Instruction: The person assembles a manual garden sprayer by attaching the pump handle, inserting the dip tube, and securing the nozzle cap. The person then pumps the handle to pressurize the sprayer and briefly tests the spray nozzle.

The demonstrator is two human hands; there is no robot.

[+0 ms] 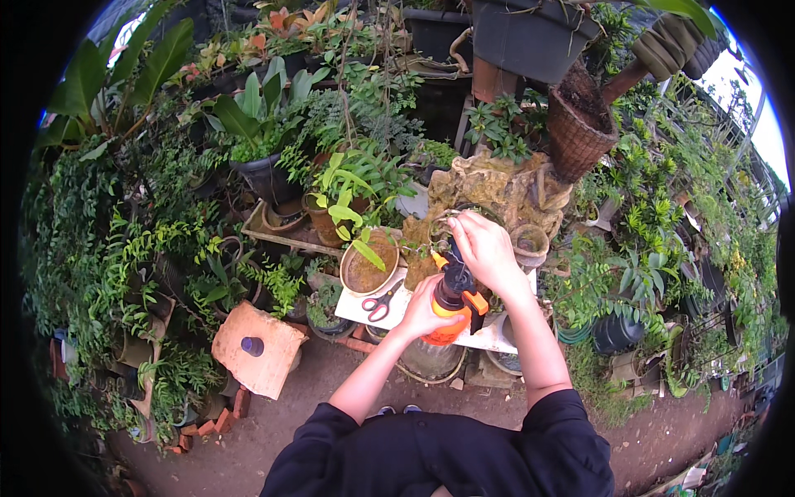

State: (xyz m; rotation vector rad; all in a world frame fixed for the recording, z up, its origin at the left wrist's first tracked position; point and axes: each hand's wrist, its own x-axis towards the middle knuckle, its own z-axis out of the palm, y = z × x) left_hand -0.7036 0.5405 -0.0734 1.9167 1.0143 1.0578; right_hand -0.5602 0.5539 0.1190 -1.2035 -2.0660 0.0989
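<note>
A pressure spray bottle (447, 331) with an orange body, black head and orange nozzle stands upright over a white board (356, 308). My left hand (423, 312) is wrapped round the side of its body. My right hand (485, 248) is closed at the top of the black pump, its fingers partly hiding the handle. Scissors (380, 305) with dark, red-edged handles lie on the board, left of the bottle. Beside them sits a round clay pot (370, 263) with soil and a yellow-green leaf hanging over it.
A rough tan rock planter (505, 186) rises behind my hands. On the left, a flat slab (255, 349) bears a small purple object (252, 346). Dark hanging pots (530, 37) and a woven brown pot (582, 128) are at the upper right. Dense potted plants surround the dirt path (323, 414).
</note>
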